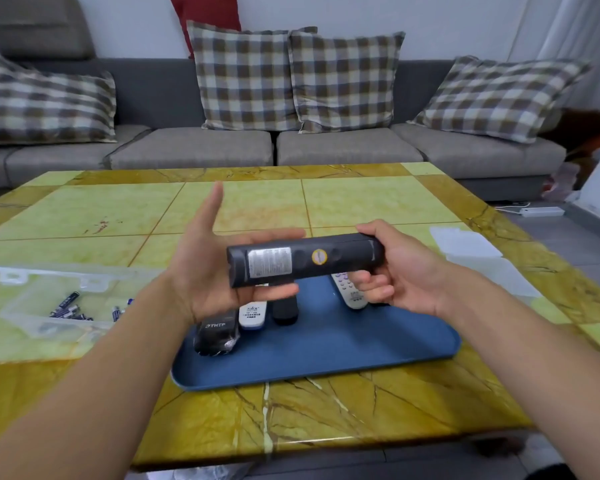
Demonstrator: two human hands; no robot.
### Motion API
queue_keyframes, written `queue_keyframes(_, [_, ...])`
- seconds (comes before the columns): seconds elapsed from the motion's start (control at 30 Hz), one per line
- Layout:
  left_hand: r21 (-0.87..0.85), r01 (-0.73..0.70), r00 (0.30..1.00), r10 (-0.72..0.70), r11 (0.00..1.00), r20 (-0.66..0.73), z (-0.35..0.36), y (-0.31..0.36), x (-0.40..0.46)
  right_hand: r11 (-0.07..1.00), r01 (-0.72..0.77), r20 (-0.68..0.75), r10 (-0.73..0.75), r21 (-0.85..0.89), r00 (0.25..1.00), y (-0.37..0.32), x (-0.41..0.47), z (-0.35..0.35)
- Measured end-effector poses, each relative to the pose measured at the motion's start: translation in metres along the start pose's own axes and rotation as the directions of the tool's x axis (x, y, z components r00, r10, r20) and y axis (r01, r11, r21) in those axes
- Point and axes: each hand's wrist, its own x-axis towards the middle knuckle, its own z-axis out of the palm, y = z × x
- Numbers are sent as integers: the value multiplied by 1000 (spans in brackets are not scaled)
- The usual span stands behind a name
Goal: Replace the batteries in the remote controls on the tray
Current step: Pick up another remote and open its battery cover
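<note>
Remotes: one long black remote (305, 261) held back-up above the blue oval tray (326, 341), right hand (392, 271) gripping its end, left hand (208, 261) flat-fingered beneath. Four more lie on the tray.

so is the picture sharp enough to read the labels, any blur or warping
Head view: wide-angle bend bows the table edge and sofa; the dark remote held in both hands is soft, its silver label unreadable; only large letters on a black remote on the blue tray read; lighting even, no harsh glare.

Four remotes (250, 315) on the tray (326, 344), battery box (59, 303) to its left.
</note>
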Motion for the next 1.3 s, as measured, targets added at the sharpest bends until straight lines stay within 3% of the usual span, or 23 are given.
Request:
queue_keyframes(0.1, [190,65,997,-71,980,22,14,-8,-3,993,75,-213,-92,-87,973,4,6,6])
queue_keyframes(0.2, [439,45,988,-104,898,110,26,-20,-1,948,259,-328,-308,-184,893,7,13,6])
queue_keyframes(0.3, [413,34,995,-70,910,70,40,-35,7,833,391,-232,-501,-392,834,12,17,12])
queue_keyframes(0.4, [284,-9,1000,2,959,27,52,-45,16,736,411,-128,-553,-538,823,14,17,17])
queue_keyframes(0.63, [361,-122,987,153,925,-58,58,-47,29,766,448,-199,-581,-460,789,10,21,11])
queue_keyframes(0.93, [389,-89,989,126,917,-72,54,-43,33,770,438,-273,-595,-465,756,8,30,12])
queue_keyframes(1.17, [361,-14,969,101,933,-225,52,-44,36,704,440,-239,-644,-557,727,10,35,8])
queue_keyframes(1.23, [349,15,953,92,937,-289,48,-43,37,790,447,-353,-596,-420,721,6,34,2])
queue_keyframes(1.3, [324,21,930,100,946,-352,41,-41,39,909,388,-472,-412,-153,780,3,31,-10])
